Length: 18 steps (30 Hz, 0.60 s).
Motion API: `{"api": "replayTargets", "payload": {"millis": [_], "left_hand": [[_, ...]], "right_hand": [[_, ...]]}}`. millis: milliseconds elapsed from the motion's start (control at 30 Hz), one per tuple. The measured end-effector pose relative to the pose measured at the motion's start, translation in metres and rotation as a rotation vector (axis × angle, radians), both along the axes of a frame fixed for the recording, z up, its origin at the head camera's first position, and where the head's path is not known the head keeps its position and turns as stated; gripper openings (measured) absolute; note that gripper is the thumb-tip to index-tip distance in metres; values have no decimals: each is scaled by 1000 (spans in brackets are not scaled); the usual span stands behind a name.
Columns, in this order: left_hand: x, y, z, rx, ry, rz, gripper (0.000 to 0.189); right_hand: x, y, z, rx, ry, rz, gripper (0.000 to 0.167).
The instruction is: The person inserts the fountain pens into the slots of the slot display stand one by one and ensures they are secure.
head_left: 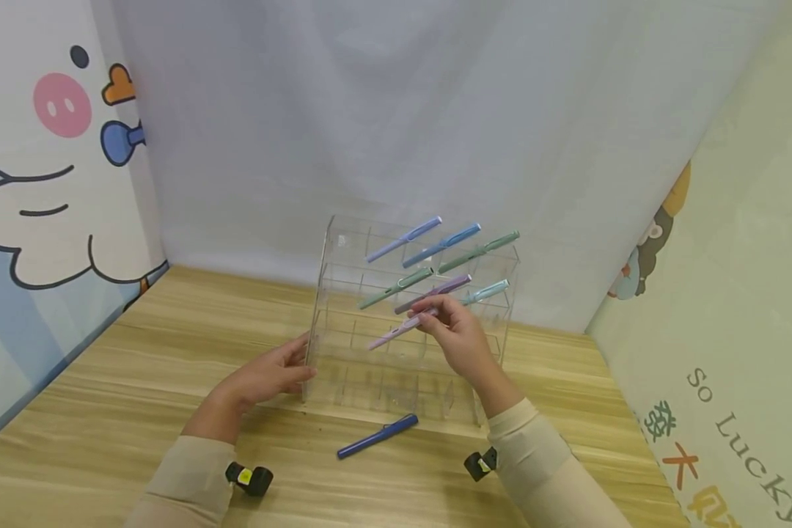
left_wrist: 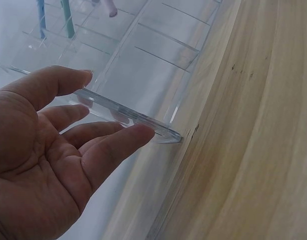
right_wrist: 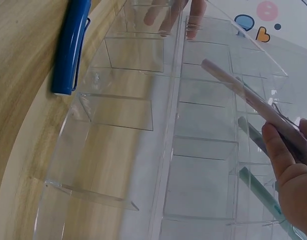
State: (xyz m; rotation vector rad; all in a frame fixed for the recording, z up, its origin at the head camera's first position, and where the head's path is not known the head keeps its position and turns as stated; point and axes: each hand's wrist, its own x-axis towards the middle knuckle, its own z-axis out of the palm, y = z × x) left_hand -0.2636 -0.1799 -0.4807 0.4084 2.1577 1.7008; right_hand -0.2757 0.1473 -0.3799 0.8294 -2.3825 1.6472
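Observation:
A clear acrylic pen rack (head_left: 335,352) with stepped, divided tiers stands on the table. My left hand (head_left: 270,372) is at its left side, fingertips touching the side panel's edge (left_wrist: 126,111). My right hand (head_left: 458,337) pinches a pale pink pen (head_left: 392,334) between thumb and fingers, its lower end slanting left over the third tier. Across the top tier lie a periwinkle pen (head_left: 402,240), a blue pen (head_left: 441,246) and a green pen (head_left: 478,253). On the tier below are another green pen (head_left: 396,287), a purple pen (head_left: 429,295) and a light blue pen (head_left: 488,292), partly behind my right hand.
A dark blue pen (head_left: 378,436) lies on the wooden table (head_left: 290,469) in front of the rack. A pale curtain (head_left: 402,110) hangs behind. Printed panels stand on the left (head_left: 53,191) and right (head_left: 719,330).

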Motion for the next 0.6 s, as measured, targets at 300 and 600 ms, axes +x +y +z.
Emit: {"api": "replayTargets", "payload": {"millis": [300, 600], "left_hand": [[0, 0, 0, -13, 3, 4, 84], [2, 0, 3, -4, 17, -11, 81]], "right_hand": [[-2, -2, -8, 24, 8, 1, 20], [-5, -9, -14, 35, -5, 19, 20]]}}
